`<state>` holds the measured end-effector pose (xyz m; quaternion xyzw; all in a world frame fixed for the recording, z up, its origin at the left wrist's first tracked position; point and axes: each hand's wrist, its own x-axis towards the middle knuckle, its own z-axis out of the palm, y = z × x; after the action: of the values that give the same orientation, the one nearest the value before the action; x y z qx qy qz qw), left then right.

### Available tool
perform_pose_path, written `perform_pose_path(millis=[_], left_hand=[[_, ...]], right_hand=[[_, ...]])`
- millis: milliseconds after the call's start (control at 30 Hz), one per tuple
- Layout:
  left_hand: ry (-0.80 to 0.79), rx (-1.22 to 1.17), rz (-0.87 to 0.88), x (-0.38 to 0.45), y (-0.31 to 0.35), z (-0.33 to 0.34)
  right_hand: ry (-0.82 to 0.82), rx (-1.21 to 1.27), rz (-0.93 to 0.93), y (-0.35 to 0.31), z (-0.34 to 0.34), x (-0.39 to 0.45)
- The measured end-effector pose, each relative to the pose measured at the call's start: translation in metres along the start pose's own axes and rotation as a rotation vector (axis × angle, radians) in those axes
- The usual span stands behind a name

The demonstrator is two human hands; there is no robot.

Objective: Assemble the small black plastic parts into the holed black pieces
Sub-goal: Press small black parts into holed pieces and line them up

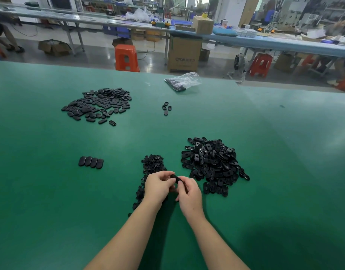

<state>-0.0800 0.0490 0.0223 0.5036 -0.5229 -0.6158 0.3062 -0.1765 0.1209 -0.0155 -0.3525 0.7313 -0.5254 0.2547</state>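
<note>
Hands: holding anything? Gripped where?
Both the left hand and the right hand pinch one black piece between their fingertips, one at each end. Its holes can't be made out.

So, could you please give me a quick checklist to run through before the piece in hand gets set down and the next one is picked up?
1. Piece held securely: ok. Left hand and right hand both pinch the black piece.
2. Small part fully seated in it: cannot tell, fingers cover it.
3. Supply of holed pieces within reach: ok, heaped just right of the hands.
4. Supply of small parts: ok, pile just beyond the left hand.
5. Spot for finished work: ok, a row of four pieces lies to the left with bare green table around it.
</note>
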Motion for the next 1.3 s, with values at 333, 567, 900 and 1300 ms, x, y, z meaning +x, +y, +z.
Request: perform_pose_path(millis=[333, 567, 900, 1300], left_hand=[[-0.074, 0.131, 0.008, 0.0, 0.004, -0.005], [-0.104, 0.308, 0.052, 0.001, 0.008, -0.009], [-0.13, 0.483, 0.11, 0.003, 0.011, -0.014], [-0.039, 0.629, 0.204, -0.006, 0.015, -0.001]], right_hand=[[-0.028, 0.076, 0.033, -0.001, 0.001, -0.001], [-0.035, 0.015, 0.016, 0.0, 0.0, 0.0], [-0.045, -0.005, 0.008, -0.001, 0.0, -0.001], [-0.007, 0.001, 0.026, 0.001, 0.0, 0.0]])
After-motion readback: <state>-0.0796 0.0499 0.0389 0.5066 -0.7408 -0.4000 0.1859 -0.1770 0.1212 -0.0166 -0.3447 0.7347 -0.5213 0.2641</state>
